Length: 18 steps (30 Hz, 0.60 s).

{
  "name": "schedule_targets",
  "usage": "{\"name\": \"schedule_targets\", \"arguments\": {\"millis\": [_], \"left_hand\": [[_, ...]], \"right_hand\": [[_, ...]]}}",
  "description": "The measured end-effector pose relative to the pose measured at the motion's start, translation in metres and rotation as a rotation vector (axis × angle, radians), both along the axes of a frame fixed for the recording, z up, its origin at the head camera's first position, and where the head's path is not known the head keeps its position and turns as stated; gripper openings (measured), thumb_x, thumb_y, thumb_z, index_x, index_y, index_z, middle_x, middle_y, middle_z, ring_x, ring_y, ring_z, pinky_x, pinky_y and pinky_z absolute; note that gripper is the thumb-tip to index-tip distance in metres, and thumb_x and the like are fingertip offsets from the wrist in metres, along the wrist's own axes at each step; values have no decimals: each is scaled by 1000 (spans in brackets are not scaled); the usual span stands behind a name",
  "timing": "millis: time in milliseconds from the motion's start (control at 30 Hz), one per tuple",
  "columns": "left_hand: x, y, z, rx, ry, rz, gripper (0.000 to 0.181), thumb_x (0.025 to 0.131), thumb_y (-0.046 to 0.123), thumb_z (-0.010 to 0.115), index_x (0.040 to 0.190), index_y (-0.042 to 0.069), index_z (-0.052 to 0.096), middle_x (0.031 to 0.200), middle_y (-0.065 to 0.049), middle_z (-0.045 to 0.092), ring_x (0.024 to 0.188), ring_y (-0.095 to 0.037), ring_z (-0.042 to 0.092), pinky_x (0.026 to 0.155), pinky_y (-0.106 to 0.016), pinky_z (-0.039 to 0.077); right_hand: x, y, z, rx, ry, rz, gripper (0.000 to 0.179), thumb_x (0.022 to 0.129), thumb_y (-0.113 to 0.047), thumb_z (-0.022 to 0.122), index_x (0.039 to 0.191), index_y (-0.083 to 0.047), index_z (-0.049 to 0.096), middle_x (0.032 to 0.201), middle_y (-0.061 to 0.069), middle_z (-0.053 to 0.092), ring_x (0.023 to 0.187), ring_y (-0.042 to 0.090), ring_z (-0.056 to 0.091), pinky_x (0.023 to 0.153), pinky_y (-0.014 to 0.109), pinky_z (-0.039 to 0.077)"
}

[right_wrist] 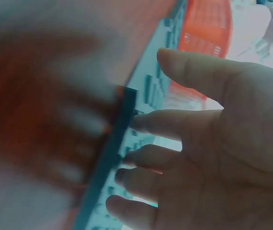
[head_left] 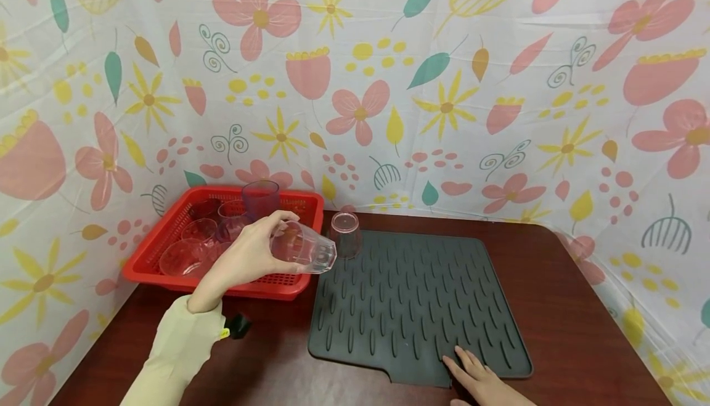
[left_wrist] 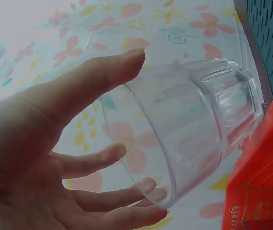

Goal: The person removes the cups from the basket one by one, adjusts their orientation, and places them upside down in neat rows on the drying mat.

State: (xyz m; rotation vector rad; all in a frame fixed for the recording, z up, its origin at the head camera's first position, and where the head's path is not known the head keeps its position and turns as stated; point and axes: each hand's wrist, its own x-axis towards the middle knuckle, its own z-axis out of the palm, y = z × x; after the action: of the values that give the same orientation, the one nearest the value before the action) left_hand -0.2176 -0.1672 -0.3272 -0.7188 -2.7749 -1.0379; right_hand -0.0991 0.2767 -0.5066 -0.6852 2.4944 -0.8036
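A clear plastic cup (head_left: 302,247) lies tilted on its side in the air, its base toward the right. My left hand (head_left: 252,252) grips it near the rim, between thumb and fingers, over the right edge of the red basket (head_left: 317,209). In the left wrist view the cup (left_wrist: 189,129) shows its faceted base. My right hand (head_left: 482,381) rests its straight fingertips on the front edge of the dark grey drying mat (head_left: 410,295). Another clear cup (head_left: 346,236) stands upside down at the mat's back left corner.
Several clear cups and bowls (head_left: 185,258) sit in the basket, with a purple-tinted cup (head_left: 261,199) at its back. A small black object (head_left: 240,326) lies on the brown table (head_left: 266,357) by the left sleeve. A flower-patterned curtain (head_left: 360,85) hangs behind.
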Motion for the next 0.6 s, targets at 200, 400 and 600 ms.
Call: {"name": "schedule_targets", "arguments": {"millis": [200,400,600], "left_hand": [[2,2,-2,45,-8,-13,75,67,35,87,128,17,48,121,-8,63,110,-27,59,90,-48,53],[4,5,-5,68,7,-31,73,68,34,87,127,18,47,119,-9,63,109,-26,61,92,-46,53],[7,9,-10,113,10,-50,73,69,30,87,126,17,45,114,-8,63,105,-24,61,90,-44,55]], "right_hand": [[-12,-5,11,111,58,-12,58,100,-38,49,148,-6,36,143,42,32,123,60,41,82,59,49],[-13,-33,55,90,11,-61,61,98,-41,51,141,2,45,142,42,34,102,43,65,78,55,51],[-18,-57,79,-10,122,-215,47,97,-36,55,129,-2,59,114,24,67,85,24,71,68,35,57]]}}
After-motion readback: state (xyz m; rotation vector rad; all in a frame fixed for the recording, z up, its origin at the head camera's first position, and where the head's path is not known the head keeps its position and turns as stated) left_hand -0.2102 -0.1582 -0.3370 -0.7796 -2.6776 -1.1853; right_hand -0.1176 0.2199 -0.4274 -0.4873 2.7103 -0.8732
